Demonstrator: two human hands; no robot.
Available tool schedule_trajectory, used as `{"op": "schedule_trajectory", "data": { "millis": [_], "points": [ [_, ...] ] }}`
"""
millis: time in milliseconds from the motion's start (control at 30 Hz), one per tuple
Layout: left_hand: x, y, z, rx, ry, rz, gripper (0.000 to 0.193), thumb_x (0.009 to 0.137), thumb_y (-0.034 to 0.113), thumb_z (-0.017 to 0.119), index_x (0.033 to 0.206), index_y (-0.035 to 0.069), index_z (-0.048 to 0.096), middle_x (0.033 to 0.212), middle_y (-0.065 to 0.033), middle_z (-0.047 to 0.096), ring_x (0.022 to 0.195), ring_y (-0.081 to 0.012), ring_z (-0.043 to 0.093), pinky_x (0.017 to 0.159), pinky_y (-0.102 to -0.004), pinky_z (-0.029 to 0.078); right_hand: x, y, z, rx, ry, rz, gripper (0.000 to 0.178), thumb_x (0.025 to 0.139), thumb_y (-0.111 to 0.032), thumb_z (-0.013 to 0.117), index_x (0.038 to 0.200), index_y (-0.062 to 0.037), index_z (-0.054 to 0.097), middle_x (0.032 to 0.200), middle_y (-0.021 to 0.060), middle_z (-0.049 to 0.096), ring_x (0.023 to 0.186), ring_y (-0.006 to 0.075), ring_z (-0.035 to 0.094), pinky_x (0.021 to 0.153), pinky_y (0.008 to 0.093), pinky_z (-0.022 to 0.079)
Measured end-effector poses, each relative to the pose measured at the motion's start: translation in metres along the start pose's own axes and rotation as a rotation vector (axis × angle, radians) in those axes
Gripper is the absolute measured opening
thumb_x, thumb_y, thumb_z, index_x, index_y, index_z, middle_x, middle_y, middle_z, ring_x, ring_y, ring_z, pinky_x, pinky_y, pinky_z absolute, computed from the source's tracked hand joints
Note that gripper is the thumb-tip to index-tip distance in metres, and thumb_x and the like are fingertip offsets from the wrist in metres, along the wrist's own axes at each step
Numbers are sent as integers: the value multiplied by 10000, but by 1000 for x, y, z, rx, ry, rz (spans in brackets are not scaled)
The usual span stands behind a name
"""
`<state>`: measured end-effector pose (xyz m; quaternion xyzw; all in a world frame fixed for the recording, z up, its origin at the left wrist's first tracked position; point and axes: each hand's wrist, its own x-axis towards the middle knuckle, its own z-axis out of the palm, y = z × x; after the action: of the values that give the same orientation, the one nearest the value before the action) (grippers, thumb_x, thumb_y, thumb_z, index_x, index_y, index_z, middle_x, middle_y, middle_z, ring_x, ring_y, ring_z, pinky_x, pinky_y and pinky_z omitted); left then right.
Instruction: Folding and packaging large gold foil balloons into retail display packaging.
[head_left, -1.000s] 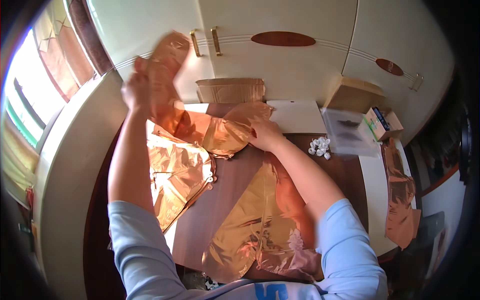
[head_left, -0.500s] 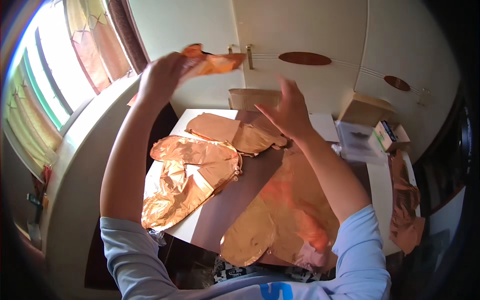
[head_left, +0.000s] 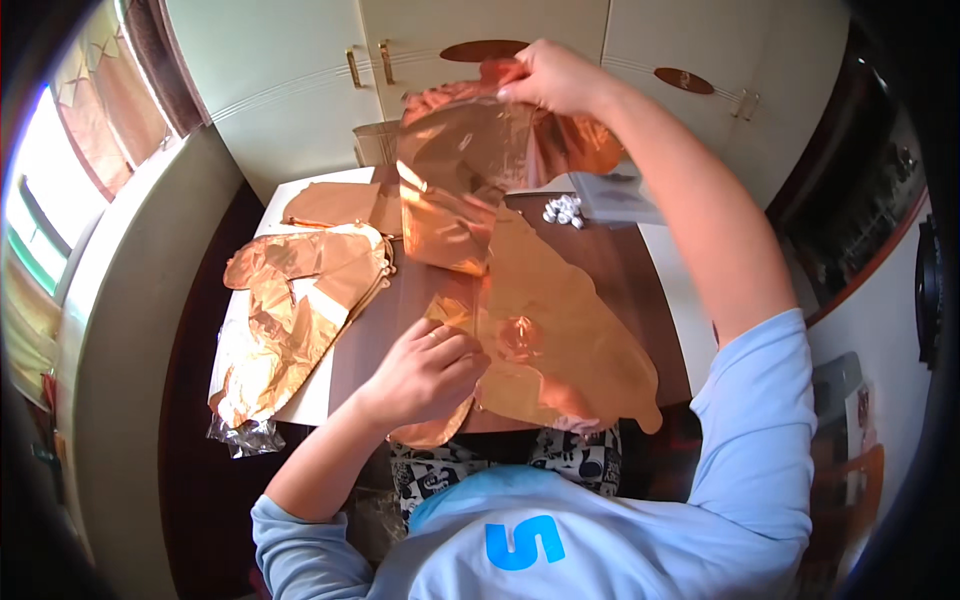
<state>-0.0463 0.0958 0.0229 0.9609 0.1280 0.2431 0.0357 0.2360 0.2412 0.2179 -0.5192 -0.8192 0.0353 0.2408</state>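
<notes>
My right hand (head_left: pixel 562 80) is raised, thumb and fingers pinching the copper foil balloon (head_left: pixel 442 180) by its upper edge, so its limp, uninflated sheet drops down in front of me above the counter (head_left: pixel 395 322). My left hand (head_left: pixel 425 372) is low with fingers curled at the flat foil balloon (head_left: pixel 595 335); I cannot tell whether they grip it or the raised one's lower end. The flat one is spread out, probably because it has no air in it. The foil pile (head_left: pixel 345 270) sits apart to the left, the white pellets (head_left: pixel 563 210) beyond.
</notes>
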Motion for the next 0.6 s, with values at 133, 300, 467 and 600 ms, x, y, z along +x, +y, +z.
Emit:
{"op": "schedule_trajectory", "data": {
  "millis": [133,300,467,600],
  "points": [
    [-15,-19,68,-94,0,-118,501,775,196,743,1236,49,611,1264,-141,598,1213,-320,547,1076,-465,383,-33,4,-33,-90,150,-64,188,847,-133,708,960,16,688,793,81,711,716,148,619,718,324,501],
    [-20,-20,92,-71,-96,-211,625,840,386,698,1341,43,551,1423,-194,484,1357,-368,416,1123,-503,313,-143,-48,-38,-160,352,-325,103,864,-49,658,961,-14,669,757,134,673,667,257,645,633,350,490],
    [-18,-12,95,-101,-95,-230,623,852,416,677,1333,39,555,1415,-194,492,1349,-367,426,1121,-503,315,-274,-64,16,-411,300,-461,241,725,-75,699,957,-10,699,844,108,691,677,254,634,611,375,505],
    [-16,-8,95,-108,-54,-242,626,843,413,685,1330,41,557,1400,-190,505,1343,-366,432,1121,-507,313,-330,-76,39,-306,291,-360,225,730,-22,691,954,-12,699,842,104,702,677,244,663,635,356,529]
  ]
}}
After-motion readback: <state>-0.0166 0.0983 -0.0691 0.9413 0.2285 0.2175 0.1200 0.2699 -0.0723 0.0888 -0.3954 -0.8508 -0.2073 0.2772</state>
